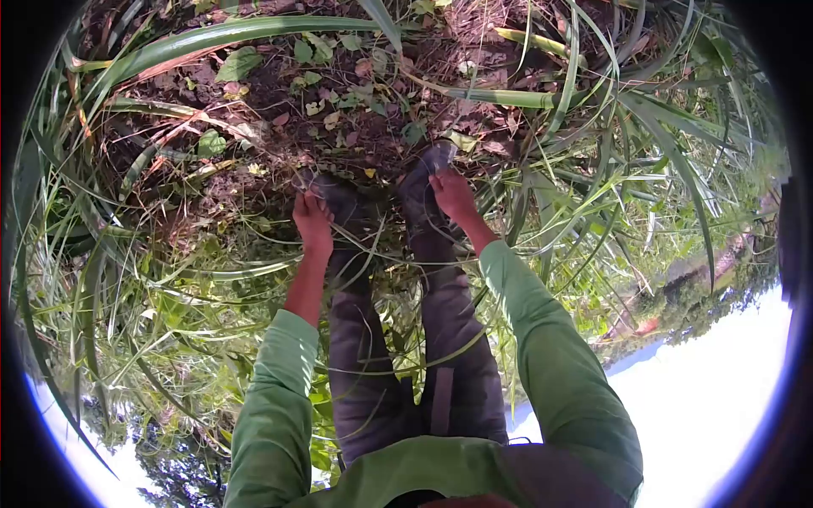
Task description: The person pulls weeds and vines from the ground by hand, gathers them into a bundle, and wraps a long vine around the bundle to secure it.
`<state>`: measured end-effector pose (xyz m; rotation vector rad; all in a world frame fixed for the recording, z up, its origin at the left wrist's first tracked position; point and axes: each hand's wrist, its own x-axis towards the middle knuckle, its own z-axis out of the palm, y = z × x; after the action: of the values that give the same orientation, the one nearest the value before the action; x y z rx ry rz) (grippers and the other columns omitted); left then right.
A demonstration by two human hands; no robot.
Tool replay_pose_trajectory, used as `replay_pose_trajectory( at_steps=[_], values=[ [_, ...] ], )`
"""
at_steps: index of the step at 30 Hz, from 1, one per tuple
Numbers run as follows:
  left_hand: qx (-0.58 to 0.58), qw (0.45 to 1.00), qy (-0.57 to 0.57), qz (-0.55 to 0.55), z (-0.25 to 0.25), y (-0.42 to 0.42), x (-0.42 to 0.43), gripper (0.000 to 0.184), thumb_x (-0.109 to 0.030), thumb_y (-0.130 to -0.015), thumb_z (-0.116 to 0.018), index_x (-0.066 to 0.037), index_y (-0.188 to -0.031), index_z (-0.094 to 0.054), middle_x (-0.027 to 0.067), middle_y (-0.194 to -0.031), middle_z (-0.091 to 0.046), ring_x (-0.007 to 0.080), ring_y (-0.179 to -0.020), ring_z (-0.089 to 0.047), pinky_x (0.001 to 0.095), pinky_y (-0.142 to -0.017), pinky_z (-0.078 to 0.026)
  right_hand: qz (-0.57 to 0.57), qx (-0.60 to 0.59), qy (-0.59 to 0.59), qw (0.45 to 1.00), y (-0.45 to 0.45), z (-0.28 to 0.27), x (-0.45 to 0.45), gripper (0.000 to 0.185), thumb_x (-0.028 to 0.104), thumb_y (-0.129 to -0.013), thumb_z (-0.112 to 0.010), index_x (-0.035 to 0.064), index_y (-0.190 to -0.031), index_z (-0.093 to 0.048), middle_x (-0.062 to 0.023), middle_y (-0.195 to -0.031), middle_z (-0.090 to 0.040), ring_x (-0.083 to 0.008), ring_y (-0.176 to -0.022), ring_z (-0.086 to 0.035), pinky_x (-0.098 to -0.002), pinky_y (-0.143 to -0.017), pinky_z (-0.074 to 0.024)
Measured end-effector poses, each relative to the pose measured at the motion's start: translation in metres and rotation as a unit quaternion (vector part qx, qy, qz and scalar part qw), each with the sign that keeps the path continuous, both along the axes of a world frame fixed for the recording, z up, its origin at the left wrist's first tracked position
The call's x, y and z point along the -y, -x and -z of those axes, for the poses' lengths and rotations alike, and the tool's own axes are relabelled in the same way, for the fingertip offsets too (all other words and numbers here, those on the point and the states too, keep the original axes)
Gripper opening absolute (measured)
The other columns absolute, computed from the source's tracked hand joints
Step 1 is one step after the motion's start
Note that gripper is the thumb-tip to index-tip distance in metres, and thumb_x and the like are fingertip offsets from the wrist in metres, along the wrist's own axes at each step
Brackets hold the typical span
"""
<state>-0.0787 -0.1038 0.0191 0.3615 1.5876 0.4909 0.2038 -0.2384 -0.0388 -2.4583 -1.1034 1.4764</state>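
Note:
My left hand (313, 222) is closed, its fingers pinched around a thin grass blade (354, 241) that trails toward my legs. It is beside my dark left shoe (343, 199). Near the other dark shoe (417, 190), my right hand (455, 196) has its fingers curled together; what is in them, if anything, is too small to make out. Long thin grass strands cross in front of my grey trousers (461, 339). Both arms reach down in green sleeves (542, 322).
Brown soil with leaf litter (356, 110) lies beyond my shoes. Broad strap-like leaves (229, 34) arch over it from the left. Dense tall grass (127, 288) stands at both sides, with more long leaves (669, 135) at the right. Trees and bright sky appear along the lower edges.

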Motion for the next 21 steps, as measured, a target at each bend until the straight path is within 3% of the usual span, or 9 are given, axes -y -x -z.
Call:
replay_pose_trajectory(
  at_steps=[2,5,6,8,14,16,17,18,21],
  values=[
    [-0.01,1.0,0.01,-0.008,-0.004,-0.009,0.012,0.018,-0.024,-0.106,-0.041,-0.012,-0.095,-0.049,-0.0045,-0.067,-0.037,0.0058,-0.052,-0.03,0.0249,-0.049,-0.028,0.061,0.066,-0.022,0.996,-0.022,0.057,0.033,0.037,0.035,-0.094,-0.057,0.0024,-0.111,-0.06,-0.0262,-0.107,-0.065,-0.045,-0.093,-0.064,-0.0518,-0.081,-0.0525],
    [-0.008,1.0,0.014,0.026,-0.003,-0.014,0.036,0.018,-0.025,-0.105,-0.042,-0.011,-0.101,-0.053,-0.0043,-0.068,-0.041,0.0055,-0.053,-0.034,0.0242,-0.048,-0.03,0.069,0.173,0.016,0.982,-0.049,0.024,0.0,0.027,0.03,-0.093,-0.06,0.0032,-0.094,-0.061,-0.0221,-0.089,-0.065,-0.0426,-0.084,-0.064,-0.0503,-0.072,-0.0521],
    [-0.008,0.999,0.016,0.029,-0.002,-0.016,0.044,0.018,-0.025,-0.105,-0.042,-0.011,-0.101,-0.053,-0.0043,-0.068,-0.041,0.0055,-0.053,-0.034,0.0242,-0.048,-0.03,0.071,0.174,0.019,0.982,-0.056,0.037,0.007,0.027,0.03,-0.093,-0.06,0.0032,-0.094,-0.061,-0.0221,-0.089,-0.065,-0.0426,-0.084,-0.064,-0.0503,-0.072,-0.0521],
    [-0.003,0.999,0.02,0.037,0.001,-0.021,0.055,0.019,-0.025,-0.105,-0.042,-0.011,-0.104,-0.054,-0.0038,-0.069,-0.042,0.0055,-0.053,-0.035,0.0246,-0.047,-0.032,0.111,0.147,0.041,0.982,-0.069,0.058,0.014,0.039,0.034,-0.093,-0.059,0.0027,-0.117,-0.058,-0.0267,-0.11,-0.064,-0.0452,-0.1,-0.063,-0.0537,-0.086,-0.0504],
    [-0.029,0.996,0.062,0.049,0.0,-0.035,0.064,0.021,-0.026,-0.106,-0.041,-0.009,-0.104,-0.053,-0.0031,-0.069,-0.042,0.006,-0.053,-0.036,0.0247,-0.047,-0.033,0.211,0.125,0.129,0.961,-0.084,0.034,-0.041,0.046,0.041,-0.092,-0.056,0.0035,-0.119,-0.057,-0.0264,-0.112,-0.065,-0.0441,-0.106,-0.062,-0.0507,-0.088,-0.0509],
    [-0.03,0.997,0.061,0.048,0.0,-0.036,0.063,0.021,-0.026,-0.106,-0.041,-0.009,-0.104,-0.053,-0.003,-0.069,-0.041,0.0061,-0.053,-0.035,0.0248,-0.047,-0.032,0.175,0.178,0.14,0.958,-0.098,0.059,-0.042,0.046,0.04,-0.093,-0.053,0.0035,-0.12,-0.056,-0.0264,-0.11,-0.066,-0.0447,-0.105,-0.062,-0.0506,-0.089,-0.051],
    [-0.032,0.997,0.059,0.044,0.001,-0.035,0.062,0.021,-0.026,-0.106,-0.041,-0.009,-0.105,-0.052,-0.0029,-0.069,-0.041,0.0062,-0.053,-0.035,0.025,-0.047,-0.032,0.16,0.149,0.22,0.951,-0.111,0.047,-0.061,0.053,0.039,-0.093,-0.05,0.0066,-0.134,-0.051,-0.0246,-0.128,-0.059,-0.0372,-0.121,-0.056,-0.0428,-0.099,-0.0478],
    [-0.033,0.997,0.059,0.044,0.001,-0.037,0.06,0.021,-0.026,-0.106,-0.041,-0.009,-0.105,-0.052,-0.0029,-0.069,-0.041,0.0062,-0.053,-0.035,0.025,-0.047,-0.032,0.16,0.149,0.22,0.951,-0.118,0.054,-0.059,0.053,0.039,-0.093,-0.05,0.0066,-0.134,-0.051,-0.0246,-0.128,-0.059,-0.0372,-0.121,-0.056,-0.0428,-0.099,-0.0478],
    [-0.018,0.997,0.058,0.041,-0.004,-0.038,0.058,0.02,-0.026,-0.106,-0.04,-0.009,-0.105,-0.052,-0.0028,-0.069,-0.041,0.0061,-0.053,-0.034,0.0249,-0.048,-0.031,-0.038,0.315,0.209,0.925,-0.152,0.081,-0.04,0.062,0.032,-0.093,-0.048,0.0059,-0.148,-0.035,-0.0167,-0.151,-0.038,-0.0302,-0.141,-0.034,-0.037,-0.112,-0.0355]
  ],
)
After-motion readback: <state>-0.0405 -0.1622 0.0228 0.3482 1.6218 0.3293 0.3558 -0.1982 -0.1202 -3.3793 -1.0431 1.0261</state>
